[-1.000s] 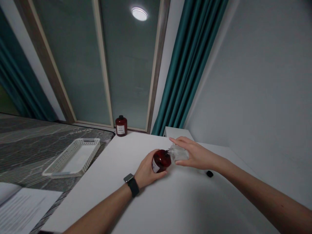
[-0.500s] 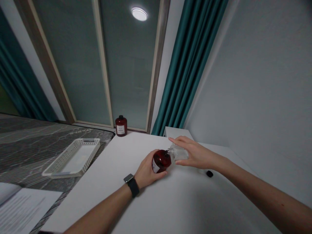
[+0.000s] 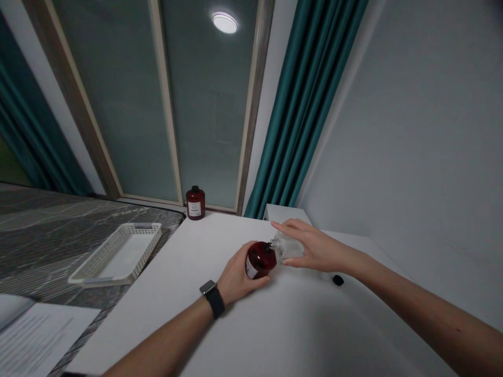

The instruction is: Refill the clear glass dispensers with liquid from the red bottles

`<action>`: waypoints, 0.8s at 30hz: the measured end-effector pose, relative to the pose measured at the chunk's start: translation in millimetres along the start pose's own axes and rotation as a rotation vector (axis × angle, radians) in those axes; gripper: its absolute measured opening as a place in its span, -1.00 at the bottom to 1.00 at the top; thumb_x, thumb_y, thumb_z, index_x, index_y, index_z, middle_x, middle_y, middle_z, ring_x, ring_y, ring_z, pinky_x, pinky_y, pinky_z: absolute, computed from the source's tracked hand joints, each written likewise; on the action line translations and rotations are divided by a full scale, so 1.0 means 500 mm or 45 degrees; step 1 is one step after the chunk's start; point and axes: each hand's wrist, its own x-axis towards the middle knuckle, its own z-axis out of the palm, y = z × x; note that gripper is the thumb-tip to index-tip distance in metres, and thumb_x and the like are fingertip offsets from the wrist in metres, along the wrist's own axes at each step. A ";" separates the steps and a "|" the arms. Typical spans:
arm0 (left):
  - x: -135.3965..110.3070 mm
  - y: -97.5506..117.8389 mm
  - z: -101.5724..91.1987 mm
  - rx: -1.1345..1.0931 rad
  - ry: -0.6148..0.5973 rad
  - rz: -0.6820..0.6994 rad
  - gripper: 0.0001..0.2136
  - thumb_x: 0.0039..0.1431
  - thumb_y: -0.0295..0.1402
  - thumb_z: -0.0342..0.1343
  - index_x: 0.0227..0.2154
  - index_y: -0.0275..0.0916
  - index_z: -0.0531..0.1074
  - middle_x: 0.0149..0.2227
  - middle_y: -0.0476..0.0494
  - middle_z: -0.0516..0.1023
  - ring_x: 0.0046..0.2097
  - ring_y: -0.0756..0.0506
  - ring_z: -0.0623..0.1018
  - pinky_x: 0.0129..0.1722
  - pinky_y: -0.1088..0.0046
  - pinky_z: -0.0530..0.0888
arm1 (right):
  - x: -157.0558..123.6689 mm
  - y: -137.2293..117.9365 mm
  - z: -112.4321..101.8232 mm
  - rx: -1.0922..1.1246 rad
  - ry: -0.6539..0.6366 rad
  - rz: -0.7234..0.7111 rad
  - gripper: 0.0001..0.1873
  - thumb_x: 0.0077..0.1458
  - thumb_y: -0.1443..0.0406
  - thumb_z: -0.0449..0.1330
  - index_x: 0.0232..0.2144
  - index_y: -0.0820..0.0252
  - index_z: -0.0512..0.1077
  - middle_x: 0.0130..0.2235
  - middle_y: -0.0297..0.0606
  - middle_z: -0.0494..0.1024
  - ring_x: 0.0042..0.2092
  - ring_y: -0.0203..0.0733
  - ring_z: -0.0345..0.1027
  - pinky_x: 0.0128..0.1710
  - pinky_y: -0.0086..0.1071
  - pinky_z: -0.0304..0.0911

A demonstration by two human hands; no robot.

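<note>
Left hand wraps the red-brown bottle over the desk; right hand grips the clear bottle at its 2 o'clock, tipped neck-to-neck. Risk: wrist wobble could part them, spilling any liquid.

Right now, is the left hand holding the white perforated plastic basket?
No, the left hand grips a round red-brown bottle with a white label; the basket lies apart.

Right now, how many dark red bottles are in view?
2: the held bottle is in the left hand; the capped bottle stands at the white table's far left corner. No others show.
</note>
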 end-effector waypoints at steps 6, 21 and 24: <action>0.001 -0.001 0.001 0.005 0.005 0.012 -0.29 -0.07 -0.32 0.37 0.15 -0.20 0.19 0.13 -0.26 0.43 0.12 -0.28 0.48 0.15 0.09 0.41 | 0.000 0.004 0.000 -0.001 0.001 -0.026 -0.08 0.07 0.11 0.32 0.36 -0.11 -0.03 0.11 -0.13 0.35 0.13 0.05 0.25 0.16 0.03 0.21; -0.001 -0.002 0.000 0.016 -0.028 0.015 -0.28 -0.06 -0.28 0.37 0.16 -0.19 0.17 0.13 -0.25 0.42 0.11 -0.27 0.48 0.13 0.12 0.42 | 0.000 0.006 -0.003 -0.047 -0.011 -0.074 -0.06 0.08 0.14 0.33 0.37 -0.10 -0.06 0.13 -0.11 0.34 0.14 0.05 0.23 0.16 0.04 0.21; -0.001 0.001 0.000 0.013 -0.037 0.000 -0.28 -0.06 -0.28 0.37 0.15 -0.19 0.17 0.13 -0.25 0.43 0.10 -0.28 0.49 0.13 0.11 0.42 | 0.000 0.007 -0.002 -0.063 0.001 -0.093 -0.06 0.07 0.14 0.34 0.37 -0.10 -0.06 0.13 -0.11 0.35 0.13 0.06 0.24 0.15 0.04 0.23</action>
